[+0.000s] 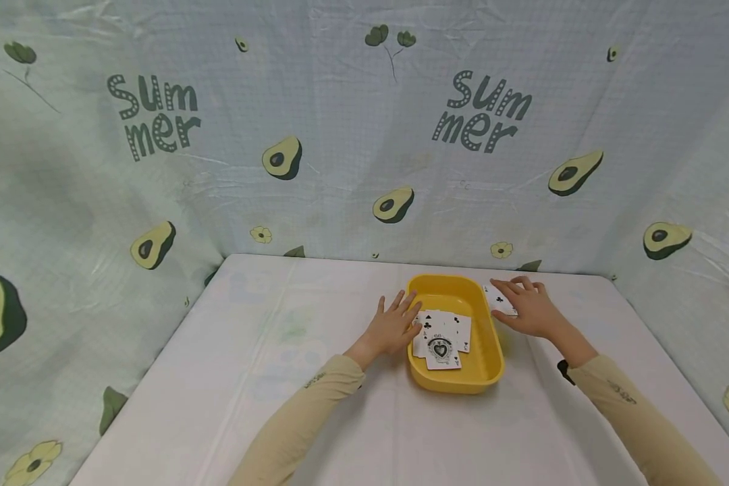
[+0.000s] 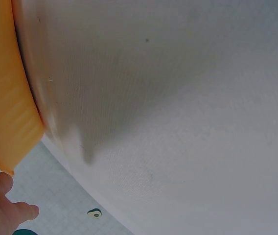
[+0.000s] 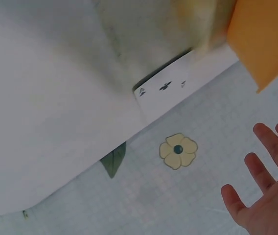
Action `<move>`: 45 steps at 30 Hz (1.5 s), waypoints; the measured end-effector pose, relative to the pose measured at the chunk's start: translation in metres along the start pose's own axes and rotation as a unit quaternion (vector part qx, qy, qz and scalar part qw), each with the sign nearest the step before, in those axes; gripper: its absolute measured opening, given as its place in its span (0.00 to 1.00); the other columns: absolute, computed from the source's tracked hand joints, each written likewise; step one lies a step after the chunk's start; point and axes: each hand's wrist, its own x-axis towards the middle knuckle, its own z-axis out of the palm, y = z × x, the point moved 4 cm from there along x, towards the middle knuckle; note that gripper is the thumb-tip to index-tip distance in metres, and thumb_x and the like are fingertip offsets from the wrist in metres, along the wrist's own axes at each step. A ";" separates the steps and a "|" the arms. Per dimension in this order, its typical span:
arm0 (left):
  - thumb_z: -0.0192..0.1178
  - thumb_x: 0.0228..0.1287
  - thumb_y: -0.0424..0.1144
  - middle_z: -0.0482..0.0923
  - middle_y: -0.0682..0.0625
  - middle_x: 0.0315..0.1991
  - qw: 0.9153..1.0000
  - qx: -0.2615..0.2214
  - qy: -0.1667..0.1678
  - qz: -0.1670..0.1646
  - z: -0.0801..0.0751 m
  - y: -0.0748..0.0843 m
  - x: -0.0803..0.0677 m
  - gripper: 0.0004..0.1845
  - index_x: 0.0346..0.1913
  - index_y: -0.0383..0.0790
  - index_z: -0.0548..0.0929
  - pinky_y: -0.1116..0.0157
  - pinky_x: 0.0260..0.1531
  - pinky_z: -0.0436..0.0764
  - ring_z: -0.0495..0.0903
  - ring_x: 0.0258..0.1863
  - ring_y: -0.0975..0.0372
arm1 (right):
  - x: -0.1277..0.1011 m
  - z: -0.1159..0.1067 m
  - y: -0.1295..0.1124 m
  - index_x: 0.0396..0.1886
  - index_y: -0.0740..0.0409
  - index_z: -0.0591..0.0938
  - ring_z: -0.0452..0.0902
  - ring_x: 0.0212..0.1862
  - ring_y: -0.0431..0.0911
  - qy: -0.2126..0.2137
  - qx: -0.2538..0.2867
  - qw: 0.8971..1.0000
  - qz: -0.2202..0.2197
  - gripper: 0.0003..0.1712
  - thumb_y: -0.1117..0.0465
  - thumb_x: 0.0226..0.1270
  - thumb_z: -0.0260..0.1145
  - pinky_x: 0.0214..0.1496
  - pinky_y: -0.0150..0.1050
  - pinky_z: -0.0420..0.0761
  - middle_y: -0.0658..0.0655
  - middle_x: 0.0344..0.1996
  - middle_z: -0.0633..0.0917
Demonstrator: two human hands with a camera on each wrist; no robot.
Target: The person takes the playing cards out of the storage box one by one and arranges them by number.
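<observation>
A yellow tray (image 1: pixel 486 368) sits on the white tabletop (image 1: pixel 231 378), holding a small spread of playing cards (image 1: pixel 442 334) face up. The left hand (image 1: pixel 393 327) lies flat at the tray's nine o'clock, fingers straight and touching its rim, grasping nothing. The right hand (image 1: pixel 527 307) rests at about two o'clock of the tray, fingers relaxed over a clubs card (image 1: pixel 497 300) lying on the tabletop just beside the rim; no pinch shows. Behind and on both sides hangs a pale cloth (image 1: pixel 340 135) printed with avocados, flowers and the word "Summer".
</observation>
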 end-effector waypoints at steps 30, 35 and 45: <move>0.34 0.69 0.51 0.43 0.52 0.72 1.000 0.013 0.003 -0.003 0.003 -0.002 -0.003 0.27 0.68 0.47 0.54 0.44 0.64 0.47 0.41 0.71 0.56 | -0.002 0.024 -0.084 0.62 0.54 0.68 0.62 0.57 0.52 -0.034 0.034 0.995 -0.089 0.38 0.44 0.53 0.63 0.54 0.58 0.62 0.55 0.57 0.74; 0.34 0.69 0.51 0.43 0.52 0.72 1.000 0.012 0.000 -0.003 0.003 -0.002 -0.002 0.27 0.68 0.47 0.55 0.44 0.64 0.47 0.41 0.71 0.56 | 0.000 0.032 -0.090 0.63 0.53 0.67 0.62 0.58 0.53 -0.042 0.019 0.993 -0.109 0.41 0.41 0.51 0.63 0.56 0.58 0.63 0.55 0.59 0.73; 0.34 0.69 0.52 0.44 0.51 0.71 1.000 0.011 0.005 0.003 0.003 -0.003 -0.002 0.27 0.68 0.47 0.55 0.44 0.64 0.48 0.43 0.71 0.55 | -0.002 0.040 -0.099 0.64 0.53 0.65 0.60 0.59 0.53 -0.085 0.040 0.988 -0.124 0.48 0.32 0.46 0.61 0.55 0.58 0.59 0.56 0.62 0.69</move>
